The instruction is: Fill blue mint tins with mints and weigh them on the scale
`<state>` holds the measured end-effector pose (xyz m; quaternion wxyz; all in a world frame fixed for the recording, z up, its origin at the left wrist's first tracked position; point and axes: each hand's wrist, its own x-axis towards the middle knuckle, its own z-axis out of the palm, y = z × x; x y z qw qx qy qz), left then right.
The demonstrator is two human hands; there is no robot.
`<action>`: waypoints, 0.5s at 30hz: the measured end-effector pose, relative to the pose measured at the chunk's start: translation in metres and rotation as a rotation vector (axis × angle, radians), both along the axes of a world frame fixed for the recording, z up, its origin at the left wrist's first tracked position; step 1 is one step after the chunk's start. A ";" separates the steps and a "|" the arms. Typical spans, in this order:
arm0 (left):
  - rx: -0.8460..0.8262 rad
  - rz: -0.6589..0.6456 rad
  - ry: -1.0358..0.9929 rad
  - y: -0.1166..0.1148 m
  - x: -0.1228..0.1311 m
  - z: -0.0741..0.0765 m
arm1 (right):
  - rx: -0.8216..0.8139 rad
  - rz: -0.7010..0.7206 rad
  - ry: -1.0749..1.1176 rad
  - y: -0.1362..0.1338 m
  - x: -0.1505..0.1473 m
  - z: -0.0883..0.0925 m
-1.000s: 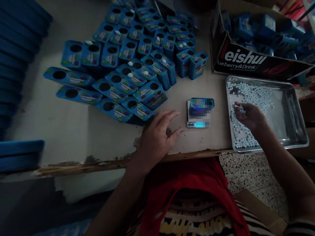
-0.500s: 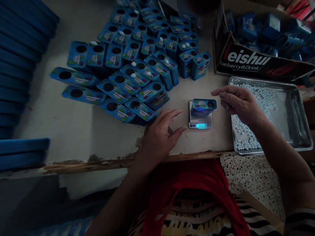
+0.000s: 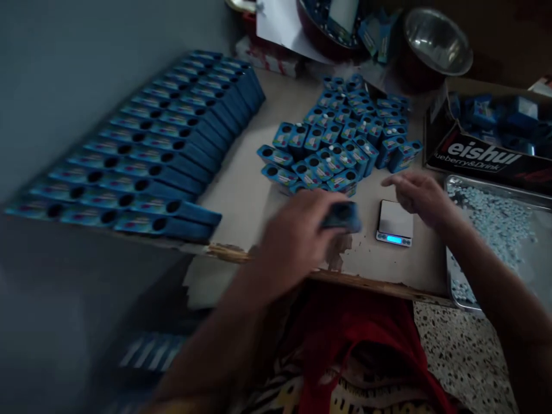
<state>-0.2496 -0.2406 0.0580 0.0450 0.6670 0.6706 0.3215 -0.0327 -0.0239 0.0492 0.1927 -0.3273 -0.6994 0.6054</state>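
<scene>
My left hand is wrapped around a small blue carton, blurred by motion, held above the table left of the scale. A small digital scale with a bare metal plate and lit blue display sits beside my right hand. That hand hovers at the scale's upper right, its index finger stretched out and the others partly bent; nothing shows in it. Behind my left hand stands a loose cluster of blue cartons with round holes in their tops. Small white pieces lie on some of them.
Tight rows of blue cartons line the table's left side. On the right, a steel tray holds small pale candies, with a cardboard box of blue cartons behind it. A metal bowl stands at the back.
The carton has left the scale and is now in my left hand, which has closed around it. The view has swung left, showing the rows of cartons. My right hand stays near the scale.
</scene>
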 end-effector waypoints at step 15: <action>-0.332 0.332 -0.072 -0.047 -0.243 -0.003 | 1.325 0.774 -0.629 0.004 -0.100 -0.013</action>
